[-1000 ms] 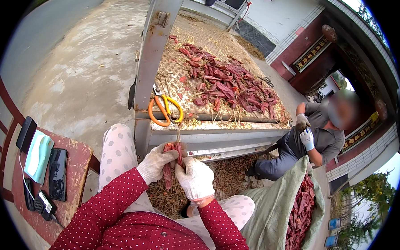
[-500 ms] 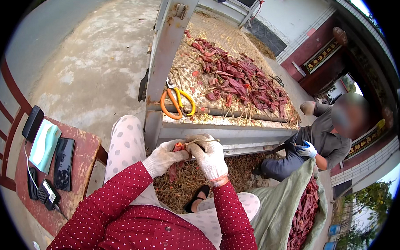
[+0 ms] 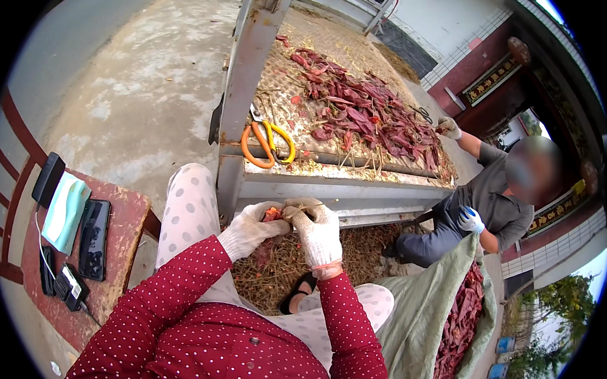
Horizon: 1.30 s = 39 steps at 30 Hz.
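Note:
Both my hands wear off-white knit work gloves and meet in front of the platform. My left hand (image 3: 254, 229) is closed around a dried red chili pepper (image 3: 272, 214), with its orange-red end showing above the fingers. Pressed close beside it, my right hand (image 3: 315, 228) pinches at the stem end of the pepper; the fingertips partly hide the contact. On the platform's near left corner lie scissors (image 3: 272, 142) with one orange and one yellow handle. A pile of dried chili peppers (image 3: 364, 109) spreads across the platform behind them.
Stalks litter the floor (image 3: 273, 275) below. An open green sack (image 3: 417, 306) of dried peppers stands at right. A gloved co-worker (image 3: 483, 195) sits beyond it; more scissors (image 3: 423, 114) lie near. A red stool (image 3: 129, 231) at left bears a phone (image 3: 94, 239) and a tissue pack (image 3: 66, 213).
The co-worker's far hand has risen to the right edge of the pepper pile. My hands stay together on the pepper, the fingers shifting slightly.

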Available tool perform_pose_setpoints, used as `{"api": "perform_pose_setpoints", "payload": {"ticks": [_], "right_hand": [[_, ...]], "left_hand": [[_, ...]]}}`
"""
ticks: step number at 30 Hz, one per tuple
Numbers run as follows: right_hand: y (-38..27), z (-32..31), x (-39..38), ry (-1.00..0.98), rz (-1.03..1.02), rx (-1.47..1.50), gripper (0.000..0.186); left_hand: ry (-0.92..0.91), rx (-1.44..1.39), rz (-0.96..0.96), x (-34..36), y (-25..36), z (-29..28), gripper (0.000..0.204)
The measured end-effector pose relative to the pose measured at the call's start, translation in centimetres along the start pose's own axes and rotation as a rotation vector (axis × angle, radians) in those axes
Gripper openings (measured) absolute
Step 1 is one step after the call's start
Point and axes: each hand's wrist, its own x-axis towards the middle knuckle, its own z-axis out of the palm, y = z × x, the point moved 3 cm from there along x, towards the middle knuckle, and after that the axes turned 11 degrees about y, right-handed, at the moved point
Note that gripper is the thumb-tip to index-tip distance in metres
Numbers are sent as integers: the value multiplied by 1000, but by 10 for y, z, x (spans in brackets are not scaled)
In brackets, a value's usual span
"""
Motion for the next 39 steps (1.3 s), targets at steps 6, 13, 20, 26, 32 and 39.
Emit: {"api": "perform_pose_setpoints", "payload": {"ticks": [6,13,20,26,32,39], "right_hand": [[-12,2,-4,40,-525,-325,12],[12,9,-10,68,-112,47,17],[31,10,-9,61,665,646,18],[37,-53,16,-168,-47,-663,27],[-10,-66,82,68,-353,-776,23],[-7,-23,170,126,-581,-1094,36]], "left_hand": [[11,71,-54,-11,14,0,42],[63,202,28,-11,15,2,36],[112,229,242,-4,-11,-2,23],[52,138,-92,-7,7,-8,30],[-40,14,-98,1,-23,-12,28],[-31,-48,-130,-2,-22,-10,25]]}}
